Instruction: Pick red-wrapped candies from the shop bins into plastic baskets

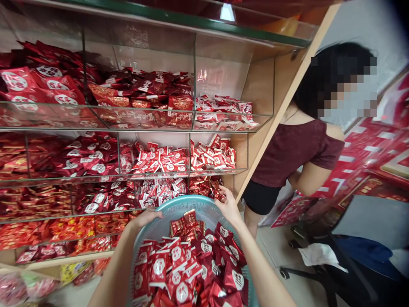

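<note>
A teal plastic basket (191, 200) holds many red and dark red wrapped packets (175, 264), with a small heap of shiny red ones (188, 224) toward its far side. My left hand (148, 218) grips the basket's rim on the left, thumb over the edge. At the right side of the rim is my right hand (227, 204), its fingers spread and apart, next to a shelf compartment of small dark red packets (206, 187). I see nothing held in its fingers.
Glass-fronted shelves (153, 130) of red packets span the left and centre, ending at a wooden side panel (281, 115). A person in a maroon top (297, 149) stands close on the right, turned away. A wheeled chair (335, 264) is at lower right; bagged goods (32, 285) lie lower left.
</note>
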`<state>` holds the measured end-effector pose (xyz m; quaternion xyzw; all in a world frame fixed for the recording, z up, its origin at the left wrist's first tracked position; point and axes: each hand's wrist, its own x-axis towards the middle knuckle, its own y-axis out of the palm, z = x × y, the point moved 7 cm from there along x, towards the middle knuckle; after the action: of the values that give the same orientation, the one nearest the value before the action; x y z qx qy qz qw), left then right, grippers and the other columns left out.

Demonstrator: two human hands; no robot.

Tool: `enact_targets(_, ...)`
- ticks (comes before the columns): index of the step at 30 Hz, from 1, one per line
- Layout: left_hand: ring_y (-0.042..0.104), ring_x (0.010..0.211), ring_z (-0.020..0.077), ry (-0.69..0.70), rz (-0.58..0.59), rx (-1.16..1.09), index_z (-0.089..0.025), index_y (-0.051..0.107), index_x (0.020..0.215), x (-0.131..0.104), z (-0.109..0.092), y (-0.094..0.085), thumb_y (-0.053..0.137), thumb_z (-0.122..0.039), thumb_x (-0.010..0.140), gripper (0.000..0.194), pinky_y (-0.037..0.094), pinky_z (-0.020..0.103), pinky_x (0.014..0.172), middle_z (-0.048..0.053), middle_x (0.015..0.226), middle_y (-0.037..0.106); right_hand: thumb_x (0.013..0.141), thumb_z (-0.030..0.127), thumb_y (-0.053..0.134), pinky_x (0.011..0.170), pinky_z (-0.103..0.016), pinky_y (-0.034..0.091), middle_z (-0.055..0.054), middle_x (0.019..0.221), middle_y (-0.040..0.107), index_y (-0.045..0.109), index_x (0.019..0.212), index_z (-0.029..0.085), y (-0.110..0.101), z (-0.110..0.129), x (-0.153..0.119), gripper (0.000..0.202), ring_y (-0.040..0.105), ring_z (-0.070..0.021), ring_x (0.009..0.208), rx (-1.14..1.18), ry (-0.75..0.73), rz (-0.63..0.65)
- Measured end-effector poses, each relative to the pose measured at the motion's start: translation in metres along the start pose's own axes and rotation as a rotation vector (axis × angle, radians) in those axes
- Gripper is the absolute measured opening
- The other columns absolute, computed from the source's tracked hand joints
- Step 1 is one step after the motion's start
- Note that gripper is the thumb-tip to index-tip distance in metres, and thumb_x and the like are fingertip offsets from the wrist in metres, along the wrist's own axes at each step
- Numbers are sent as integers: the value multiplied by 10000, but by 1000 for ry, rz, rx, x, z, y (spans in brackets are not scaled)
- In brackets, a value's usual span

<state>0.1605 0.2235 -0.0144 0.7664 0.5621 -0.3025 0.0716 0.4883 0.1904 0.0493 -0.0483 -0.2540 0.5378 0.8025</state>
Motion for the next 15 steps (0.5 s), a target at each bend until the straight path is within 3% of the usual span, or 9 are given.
enact_targets(4, 570, 471, 177, -5, 7, -22, -177, 632, 610, -2, -1, 1, 607, -307, 578, 137, 446, 258, 447, 34, 533, 635, 728, 279, 570, 551, -249, 428, -38, 1004, 512, 453, 1221, 206, 0, 12, -22, 512, 421, -72, 542, 123, 49, 172)
enact_targets(7, 555, 454, 168, 12, 16, -25, -178, 616, 587, -4, -3, 1, 611, -303, 583, 126, 438, 253, 440, 36, 525, 632, 739, 237, 554, 561, -245, 438, -32, 1046, 517, 443, 1247, 243, 14, 19, -39, 520, 446, -75, 553, 41, 19, 372)
enact_targets(10, 559, 463, 172, 28, 17, -17, -173, 620, 606, -3, -2, 1, 617, -310, 591, 137, 440, 255, 440, 41, 538, 637, 750, 177, 522, 761, -307, 472, -55, 1148, 520, 444, 1275, 263, 30, 21, -50, 538, 569, -154, 824, -142, -72, 502)
enact_targets(12, 570, 478, 181, 36, 9, -13, -173, 624, 631, -1, -1, -1, 627, -315, 589, 148, 442, 258, 440, 44, 548, 641, 763, 152, 503, 898, -349, 427, -64, 1236, 492, 428, 1306, 282, 40, 19, -55, 564, 537, -203, 1050, -268, -116, 556)
enact_targets(15, 582, 487, 189, 43, 9, -10, -176, 618, 647, 1, 1, -2, 632, -315, 586, 152, 449, 261, 448, 44, 558, 644, 770, 140, 507, 940, -353, 401, -82, 1336, 427, 347, 1380, 291, 51, 12, -60, 649, 495, -228, 1155, -414, -126, 629)
